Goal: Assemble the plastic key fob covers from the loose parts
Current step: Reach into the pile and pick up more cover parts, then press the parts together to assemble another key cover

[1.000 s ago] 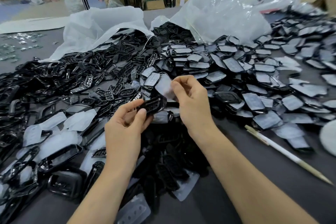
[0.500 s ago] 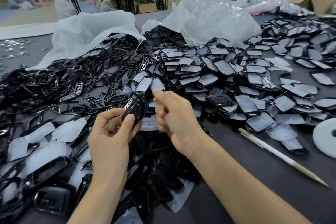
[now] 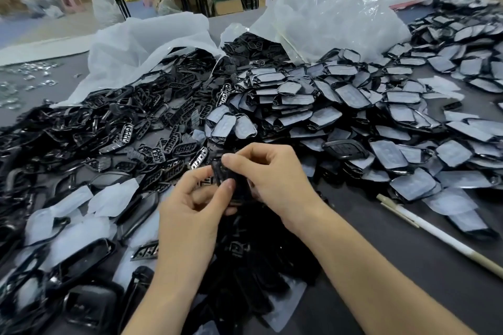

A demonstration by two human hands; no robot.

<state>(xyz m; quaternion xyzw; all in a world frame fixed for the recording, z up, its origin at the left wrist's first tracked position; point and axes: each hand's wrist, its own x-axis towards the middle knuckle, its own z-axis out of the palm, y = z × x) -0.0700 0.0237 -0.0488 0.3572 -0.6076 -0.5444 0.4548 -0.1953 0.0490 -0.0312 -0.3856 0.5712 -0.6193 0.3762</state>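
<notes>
A black key fob cover sits between both hands above the middle of the table. My left hand pinches its lower edge with thumb and fingers. My right hand grips its top, thumb on the upper end. Loose black button frames lie heaped to the left. Film-covered black shells are piled to the right. More dark parts lie under my forearms.
Two clear plastic bags spill parts at the back. A long white stick lies on the dark table at the right. Peeled white film pieces lie at the left. Other tables and boxes stand far behind.
My right hand dropped the white film piece it held up and came down onto the cover. Both hands now hold the cover together, lower and closer to me.
</notes>
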